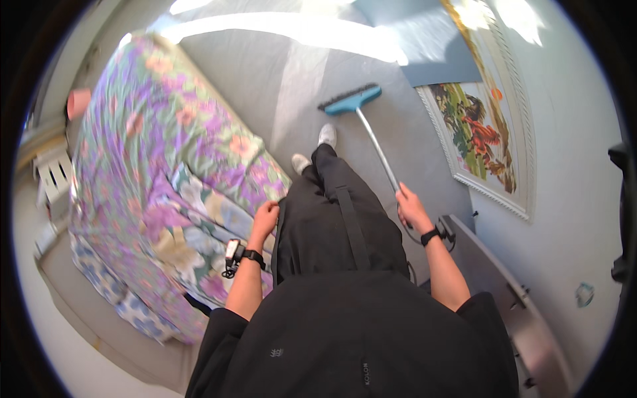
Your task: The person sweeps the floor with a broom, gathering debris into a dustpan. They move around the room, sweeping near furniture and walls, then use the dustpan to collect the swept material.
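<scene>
My right hand (414,210) is wrapped around the grey metal handle of a broom (376,144). The broom's blue head (354,101), with dark bristles along its far side, lies on the grey floor ahead of my feet. At my left thigh hangs my left hand (267,218), fingers curled in beside the dark trousers; the fingertips are hidden, so I cannot tell whether it grips anything. To its left is a bed covered with a floral sheet (164,114). A bunched floral quilt (184,239) lies on the bed near that hand.
A framed picture (477,144) leans along the right wall, with a blue-grey panel (433,54) beyond it. A metal-sided piece of furniture (502,273) stands close on my right. Past the bed are a pink container (78,103) and a white slotted box (53,175). Bright sunlight streaks the floor (239,64).
</scene>
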Action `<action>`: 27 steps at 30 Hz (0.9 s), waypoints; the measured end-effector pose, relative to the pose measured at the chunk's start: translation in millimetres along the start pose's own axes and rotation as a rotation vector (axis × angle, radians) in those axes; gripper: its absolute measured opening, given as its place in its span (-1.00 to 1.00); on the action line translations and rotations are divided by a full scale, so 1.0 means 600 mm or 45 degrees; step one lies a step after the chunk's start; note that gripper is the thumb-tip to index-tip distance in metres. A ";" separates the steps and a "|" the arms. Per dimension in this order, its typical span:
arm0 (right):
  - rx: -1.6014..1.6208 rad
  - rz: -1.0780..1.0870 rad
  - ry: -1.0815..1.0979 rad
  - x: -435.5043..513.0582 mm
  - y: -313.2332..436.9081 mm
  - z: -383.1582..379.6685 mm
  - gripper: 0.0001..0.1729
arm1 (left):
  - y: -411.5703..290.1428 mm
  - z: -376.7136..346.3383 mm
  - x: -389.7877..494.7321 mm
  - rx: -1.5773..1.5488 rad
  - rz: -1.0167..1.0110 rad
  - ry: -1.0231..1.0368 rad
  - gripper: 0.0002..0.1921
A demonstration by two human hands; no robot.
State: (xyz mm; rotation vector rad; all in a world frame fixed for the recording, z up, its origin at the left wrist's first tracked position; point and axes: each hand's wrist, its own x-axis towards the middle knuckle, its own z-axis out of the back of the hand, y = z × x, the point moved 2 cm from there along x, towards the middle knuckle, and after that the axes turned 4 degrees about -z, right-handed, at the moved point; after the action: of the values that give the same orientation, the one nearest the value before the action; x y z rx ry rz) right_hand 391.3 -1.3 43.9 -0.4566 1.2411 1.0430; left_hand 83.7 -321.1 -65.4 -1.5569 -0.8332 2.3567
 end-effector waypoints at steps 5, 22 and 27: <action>-0.171 0.290 0.149 0.052 0.169 -0.045 -0.55 | 0.169 -0.052 -0.103 -0.460 0.343 -0.044 -0.72; -1.506 0.655 -0.003 0.180 0.200 -0.035 -0.42 | 0.141 -0.269 -0.197 -0.371 0.253 -0.136 -0.69; -1.456 0.498 -0.067 0.216 -0.001 0.228 -0.45 | 0.149 -0.346 -0.218 -0.255 0.171 -0.238 -0.66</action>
State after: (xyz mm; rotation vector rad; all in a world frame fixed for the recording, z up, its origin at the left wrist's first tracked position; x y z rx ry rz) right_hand 462.5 155.7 -32.4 -1.0574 0.5772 2.0624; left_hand 337.9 -382.2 -72.0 -1.5242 -1.0662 2.6177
